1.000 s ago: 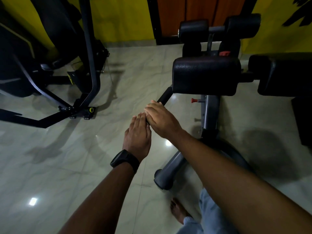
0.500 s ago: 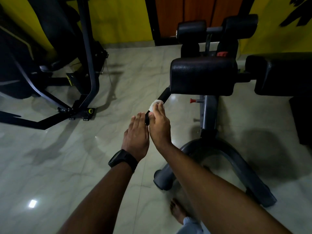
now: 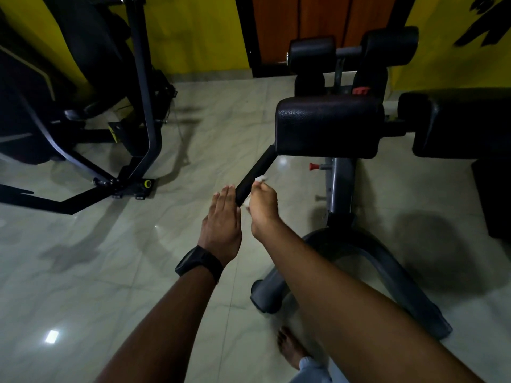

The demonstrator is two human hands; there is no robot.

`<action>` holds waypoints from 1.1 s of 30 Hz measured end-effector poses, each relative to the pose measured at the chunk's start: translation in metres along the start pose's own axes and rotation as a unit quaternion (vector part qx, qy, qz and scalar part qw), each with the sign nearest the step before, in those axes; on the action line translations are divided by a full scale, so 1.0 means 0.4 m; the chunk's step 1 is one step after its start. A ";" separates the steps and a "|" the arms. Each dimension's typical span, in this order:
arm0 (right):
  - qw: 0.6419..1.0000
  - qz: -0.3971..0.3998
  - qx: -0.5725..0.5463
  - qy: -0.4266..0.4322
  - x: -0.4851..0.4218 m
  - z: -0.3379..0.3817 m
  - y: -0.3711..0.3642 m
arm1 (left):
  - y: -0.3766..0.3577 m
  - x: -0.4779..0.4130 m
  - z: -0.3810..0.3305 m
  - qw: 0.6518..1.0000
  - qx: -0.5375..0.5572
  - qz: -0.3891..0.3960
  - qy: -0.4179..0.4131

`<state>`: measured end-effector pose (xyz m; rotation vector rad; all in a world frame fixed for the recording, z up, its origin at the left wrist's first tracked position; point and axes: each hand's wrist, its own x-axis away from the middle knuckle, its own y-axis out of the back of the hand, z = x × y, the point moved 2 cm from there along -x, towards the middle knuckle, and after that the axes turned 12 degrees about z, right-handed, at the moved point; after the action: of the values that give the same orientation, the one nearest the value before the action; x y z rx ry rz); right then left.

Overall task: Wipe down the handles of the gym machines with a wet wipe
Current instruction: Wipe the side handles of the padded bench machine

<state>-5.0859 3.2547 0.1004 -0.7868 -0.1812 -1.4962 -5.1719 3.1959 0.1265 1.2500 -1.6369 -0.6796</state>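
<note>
Right hand point(image 3: 264, 210) is clutching wet wipe point(image 3: 260, 178) against handle point(image 3: 257, 169); left hand point(image 3: 222, 225), fingers straight, is lying beside it at 9 o'clock, holding nothing.

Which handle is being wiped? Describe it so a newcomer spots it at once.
Find the big black pad right of centre. From under its left end a short black handle slants toward the person. Unlike other bars, it has a white wet wipe held against it by the right hand.
</note>
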 end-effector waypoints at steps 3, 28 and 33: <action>1.000 -0.016 -0.017 -0.005 -0.006 -0.006 -0.002 | 0.000 0.001 -0.003 1.000 0.001 0.003 0.000; 0.996 -0.016 -0.064 -0.066 -0.013 0.007 -0.016 | 0.004 -0.001 0.001 1.000 -0.021 0.012 0.001; 0.984 0.014 -0.146 -0.103 -0.012 0.035 -0.011 | 0.002 -0.002 -0.005 1.000 -0.006 0.008 0.002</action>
<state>-5.0856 3.2670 0.1096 -1.1782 -0.1056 -1.4316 -5.1707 3.1972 0.1278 1.2284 -1.6350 -0.6752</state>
